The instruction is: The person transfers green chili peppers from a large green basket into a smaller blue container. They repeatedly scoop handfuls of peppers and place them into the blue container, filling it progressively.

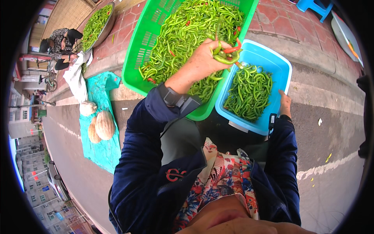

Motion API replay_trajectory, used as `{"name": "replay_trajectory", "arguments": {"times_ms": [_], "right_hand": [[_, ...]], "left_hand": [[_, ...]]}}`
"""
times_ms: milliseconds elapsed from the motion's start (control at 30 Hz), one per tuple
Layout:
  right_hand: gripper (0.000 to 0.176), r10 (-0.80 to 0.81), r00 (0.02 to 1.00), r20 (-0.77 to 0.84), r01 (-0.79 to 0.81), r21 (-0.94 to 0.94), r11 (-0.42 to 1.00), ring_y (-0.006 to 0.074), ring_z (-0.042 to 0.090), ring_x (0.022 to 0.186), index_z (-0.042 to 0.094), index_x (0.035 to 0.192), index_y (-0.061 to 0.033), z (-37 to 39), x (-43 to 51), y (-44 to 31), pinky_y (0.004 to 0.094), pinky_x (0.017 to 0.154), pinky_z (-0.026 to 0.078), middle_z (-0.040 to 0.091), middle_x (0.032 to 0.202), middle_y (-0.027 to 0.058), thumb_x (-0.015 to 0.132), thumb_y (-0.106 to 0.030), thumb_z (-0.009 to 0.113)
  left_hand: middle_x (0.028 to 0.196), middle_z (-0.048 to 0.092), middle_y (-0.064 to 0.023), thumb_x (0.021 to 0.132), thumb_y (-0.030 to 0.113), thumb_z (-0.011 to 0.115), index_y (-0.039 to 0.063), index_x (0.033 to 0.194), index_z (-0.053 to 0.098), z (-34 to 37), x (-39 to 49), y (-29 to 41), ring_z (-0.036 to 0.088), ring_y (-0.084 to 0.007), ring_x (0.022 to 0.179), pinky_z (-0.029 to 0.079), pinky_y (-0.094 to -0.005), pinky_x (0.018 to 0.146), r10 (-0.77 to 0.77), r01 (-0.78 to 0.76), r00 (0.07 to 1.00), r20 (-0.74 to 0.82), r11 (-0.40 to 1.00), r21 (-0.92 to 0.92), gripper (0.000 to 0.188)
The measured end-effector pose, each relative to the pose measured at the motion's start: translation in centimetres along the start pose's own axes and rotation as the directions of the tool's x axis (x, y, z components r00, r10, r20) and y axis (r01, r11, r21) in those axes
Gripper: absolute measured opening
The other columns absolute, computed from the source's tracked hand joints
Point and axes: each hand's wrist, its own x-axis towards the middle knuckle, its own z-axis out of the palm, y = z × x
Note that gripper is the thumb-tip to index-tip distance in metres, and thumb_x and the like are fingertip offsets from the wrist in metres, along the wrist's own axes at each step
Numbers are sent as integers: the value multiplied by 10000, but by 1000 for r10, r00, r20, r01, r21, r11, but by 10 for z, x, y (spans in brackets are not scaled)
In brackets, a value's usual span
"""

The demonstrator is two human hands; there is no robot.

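Several green chili peppers (226, 60) and a red one are bunched in my left hand (206, 60), which is above the right side of a green plastic crate (134, 64). The crate holds a large heap of green chilies (181, 38) with a few red ones among them. Beside it on the right, a light blue plastic basin (280, 65) holds a smaller pile of green chilies (251, 90). My right hand (285, 103) grips the basin's right rim, its thumb over the edge and its other fingers mostly hidden.
At left, pale gourds (105, 125) and a white bundle (87, 108) lie on a teal sheet (99, 152). A person (60, 44) sits by a metal basin of chilies (98, 26). A curb (306, 49), a blue stool (317, 8) and another basin (344, 35) are at upper right.
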Motion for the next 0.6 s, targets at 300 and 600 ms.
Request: {"name": "replay_trajectory", "arguments": {"times_ms": [300, 600], "right_hand": [[673, 50, 997, 62, -48, -23, 999, 295, 576, 1026, 583, 1186, 74, -3, 5, 4, 387, 899, 436, 606, 1164, 194, 751, -429, 688], [681, 47, 997, 65, -44, -41, 998, 282, 570, 1050, 585, 1189, 76, -3, -2, -5, 377, 902, 435, 603, 1175, 191, 735, -417, 705]], "left_hand": [[1258, 499, -170, 691, 231, 813, 100, 1164, 629, 94, 3, -17, 576, -299, 1027, 492, -398, 870, 177, -263, 939, 294, 921, 286, 523], [1346, 360, -194, 663, 364, 800, 255, 1345, 464, -2, 54, -133, 430, -456, 1154, 401, -522, 959, -189, 170, 980, -67, 605, 778, 768]]}}
